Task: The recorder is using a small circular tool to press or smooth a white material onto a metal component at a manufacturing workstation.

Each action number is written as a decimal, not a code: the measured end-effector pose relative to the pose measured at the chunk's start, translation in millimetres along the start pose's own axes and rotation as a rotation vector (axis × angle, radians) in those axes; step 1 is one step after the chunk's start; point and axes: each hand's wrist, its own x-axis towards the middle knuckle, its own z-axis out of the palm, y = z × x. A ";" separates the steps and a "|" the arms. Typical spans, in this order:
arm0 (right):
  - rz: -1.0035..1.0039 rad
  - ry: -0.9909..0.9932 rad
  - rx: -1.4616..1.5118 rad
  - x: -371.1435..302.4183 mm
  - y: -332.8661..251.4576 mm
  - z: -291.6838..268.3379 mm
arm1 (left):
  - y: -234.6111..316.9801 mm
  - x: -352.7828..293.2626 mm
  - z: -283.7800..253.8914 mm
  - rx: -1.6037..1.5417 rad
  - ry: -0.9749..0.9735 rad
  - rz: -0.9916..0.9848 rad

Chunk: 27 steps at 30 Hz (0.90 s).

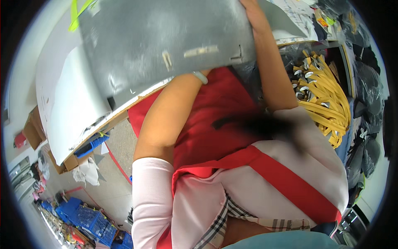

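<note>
A large grey sheet [166, 37], stiff-looking and scuffed, is tilted up in front of me over the table edge. Two strips of beige tape [200, 51] and a few dark marks show near its lower edge. My right hand [250, 9] is closed at the sheet's upper right edge, with its fingertips cut off by the top of the picture. My left arm reaches up beneath the sheet; of my left hand only the wrist [205, 74] shows, with a pale bangle [200, 77] on it. The sheet hides the left fingers.
The white worktable [68, 112] curves along the left. To the right hangs a thick bundle of yellow strips [327, 103] beside plastic-wrapped dark pieces [367, 108]. Blue crates [89, 220] and cardboard boxes [35, 126] stand at the left. A blurred black thing [265, 124] hangs before my apron.
</note>
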 end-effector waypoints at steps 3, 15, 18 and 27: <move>-0.016 0.044 -0.090 -13.8 10.6 -3.2 | -14.0 2.1 5.6 -0.019 -0.026 -0.068; 0.408 0.248 0.123 -25.6 32.0 -70.8 | -219.5 -61.0 -135.1 -0.243 0.658 -0.800; 0.468 0.208 0.120 -30.8 22.7 -59.0 | -310.0 -138.6 -246.6 0.031 0.716 -1.087; 0.351 0.243 -0.154 -9.3 35.1 -95.2 | -330.5 -395.1 -393.0 -0.170 0.963 -1.580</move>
